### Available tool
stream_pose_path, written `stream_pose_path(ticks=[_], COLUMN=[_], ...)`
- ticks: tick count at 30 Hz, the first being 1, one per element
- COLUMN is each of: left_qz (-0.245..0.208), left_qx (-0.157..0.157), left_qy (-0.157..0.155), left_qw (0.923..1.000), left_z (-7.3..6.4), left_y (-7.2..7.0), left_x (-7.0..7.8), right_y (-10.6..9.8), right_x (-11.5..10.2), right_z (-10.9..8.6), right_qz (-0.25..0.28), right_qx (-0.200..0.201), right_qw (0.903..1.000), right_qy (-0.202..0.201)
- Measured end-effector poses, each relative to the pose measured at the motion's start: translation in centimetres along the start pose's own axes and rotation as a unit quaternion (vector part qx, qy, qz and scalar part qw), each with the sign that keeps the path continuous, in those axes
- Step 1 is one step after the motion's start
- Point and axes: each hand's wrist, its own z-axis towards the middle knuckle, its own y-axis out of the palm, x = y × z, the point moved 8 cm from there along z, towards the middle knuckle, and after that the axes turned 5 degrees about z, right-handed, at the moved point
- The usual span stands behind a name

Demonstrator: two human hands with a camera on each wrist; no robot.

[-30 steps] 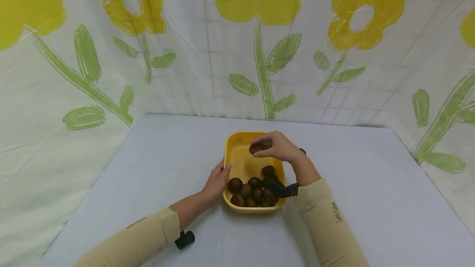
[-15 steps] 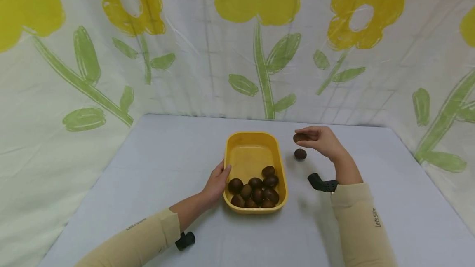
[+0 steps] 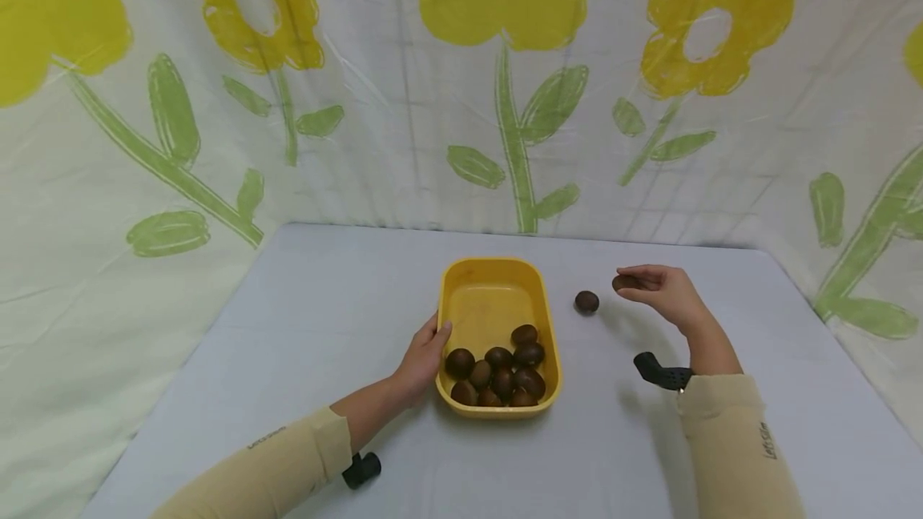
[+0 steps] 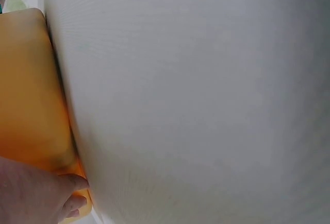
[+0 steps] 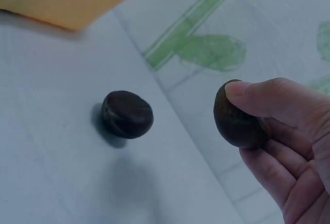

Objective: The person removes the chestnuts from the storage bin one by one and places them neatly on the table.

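Note:
A yellow plastic tray [image 3: 497,299] rests on the table with several brown chestnuts [image 3: 502,382] gathered at its near end. My left hand [image 3: 421,363] grips the tray's left side, thumb over the rim and fingers along the outer wall. Right of the tray, one chestnut [image 3: 587,302] lies on the tabletop. Beyond it, my right hand [image 3: 671,295] pinches another chestnut [image 5: 237,118] between thumb and fingers, raised above the table in the right wrist view.
A white cloth covers the table [image 3: 339,287]. Behind its far edge hangs a pale curtain [image 3: 389,142] painted with yellow flowers and green leaves. Black wrist cameras are strapped near both beige sleeves [image 3: 735,431].
My right hand has carried its chestnut from above the tray rightward, past the chestnut on the table. The left hand keeps its hold and the tray stays in place.

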Motion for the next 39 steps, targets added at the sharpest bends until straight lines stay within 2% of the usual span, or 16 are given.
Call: stream_pose_path(ticks=[13, 22, 25, 30, 39], left_qz=[0.011, 0.002, 0.001, 0.002, 0.003], left_qx=[-0.005, -0.005, -0.003, -0.003, -0.001], left_qy=[-0.009, -0.006, -0.004, 0.001, 0.001], left_qw=[0.9999, 1.0, 1.0, 1.0, 1.0], left_z=[0.1, 0.1, 0.1, 0.1, -0.1], left_y=[0.0, 0.0, 0.1, 0.1, 0.0], left_x=[-0.2, -0.2, -0.2, -0.1, 0.0], right_y=[-0.8, -0.6, -0.5, -0.3, 0.1], right_x=[4.2, 5.6, 6.2, 6.6, 6.2], right_z=[-0.9, -0.8, -0.8, -0.8, -0.6], right_qz=[-0.011, 0.005, -0.009, -0.044, -0.06], right_qx=[0.042, 0.072, 0.073, 0.076, 0.072], right_qw=[0.9983, 0.9962, 0.9955, 0.994, 0.9936], right_qy=[0.04, 0.049, 0.06, 0.066, 0.062])
